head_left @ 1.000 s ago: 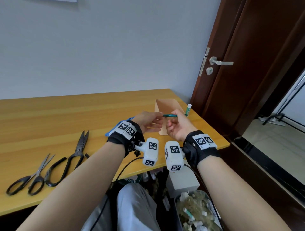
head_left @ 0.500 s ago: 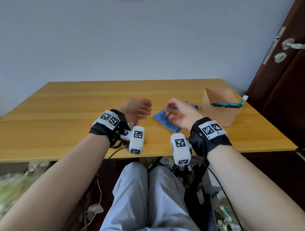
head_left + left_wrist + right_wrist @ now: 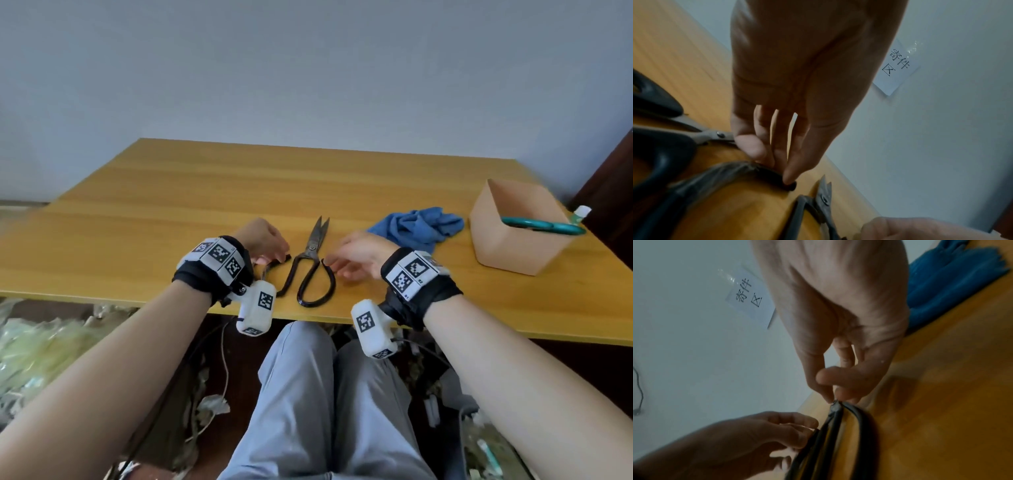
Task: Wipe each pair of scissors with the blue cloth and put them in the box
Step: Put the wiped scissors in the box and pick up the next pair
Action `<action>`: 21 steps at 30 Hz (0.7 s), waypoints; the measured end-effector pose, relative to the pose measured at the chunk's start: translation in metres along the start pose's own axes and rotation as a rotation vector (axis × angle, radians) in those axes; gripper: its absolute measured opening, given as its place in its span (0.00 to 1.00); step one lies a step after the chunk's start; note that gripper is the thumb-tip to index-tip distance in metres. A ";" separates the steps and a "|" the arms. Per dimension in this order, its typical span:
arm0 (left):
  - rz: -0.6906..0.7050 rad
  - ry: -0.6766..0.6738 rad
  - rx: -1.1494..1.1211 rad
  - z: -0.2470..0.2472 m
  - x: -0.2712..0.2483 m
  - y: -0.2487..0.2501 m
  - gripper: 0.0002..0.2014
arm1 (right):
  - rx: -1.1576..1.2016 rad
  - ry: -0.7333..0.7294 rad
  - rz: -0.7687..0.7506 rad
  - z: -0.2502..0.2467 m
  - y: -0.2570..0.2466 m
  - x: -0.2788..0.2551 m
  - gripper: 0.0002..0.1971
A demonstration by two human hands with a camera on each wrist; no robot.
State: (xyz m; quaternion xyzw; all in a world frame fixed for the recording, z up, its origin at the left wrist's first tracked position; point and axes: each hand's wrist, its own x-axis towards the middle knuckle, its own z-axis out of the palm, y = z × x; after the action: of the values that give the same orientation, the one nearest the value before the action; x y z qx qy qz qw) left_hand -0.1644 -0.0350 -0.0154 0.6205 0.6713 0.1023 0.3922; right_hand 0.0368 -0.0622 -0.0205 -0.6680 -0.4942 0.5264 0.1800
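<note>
Large black iron scissors lie on the wooden table, blades pointing away. My left hand pinches the curled tip of their left handle. My right hand pinches the tip of the right handle between thumb and fingers. The crumpled blue cloth lies just right of my right hand. Further right stands the cardboard box with teal scissors resting across it. Smaller black-handled scissors lie under my left wrist, mostly hidden in the head view.
A small white bottle stands behind the box at the table's right edge. The table's front edge runs right under my wrists. A paper label hangs on the wall behind. Litter lies on the floor below.
My right hand left the teal scissors in the box. Both hands moved left, past the cloth, and now hold the handle tips of the large black scissors.
</note>
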 end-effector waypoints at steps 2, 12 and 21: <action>0.006 -0.001 0.060 0.003 0.004 0.001 0.09 | -0.098 0.004 -0.001 0.003 0.002 0.003 0.12; 0.049 0.007 0.227 0.009 0.018 0.012 0.07 | -0.525 0.110 -0.142 0.013 0.003 0.012 0.19; 0.086 -0.004 -0.201 0.032 0.014 0.007 0.06 | -0.499 0.224 -0.189 0.002 0.023 0.015 0.20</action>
State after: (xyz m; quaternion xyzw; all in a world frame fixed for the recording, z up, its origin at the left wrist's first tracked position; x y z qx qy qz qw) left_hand -0.1371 -0.0319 -0.0376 0.6064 0.6295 0.1848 0.4492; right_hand 0.0458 -0.0603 -0.0469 -0.6967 -0.6455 0.2923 0.1117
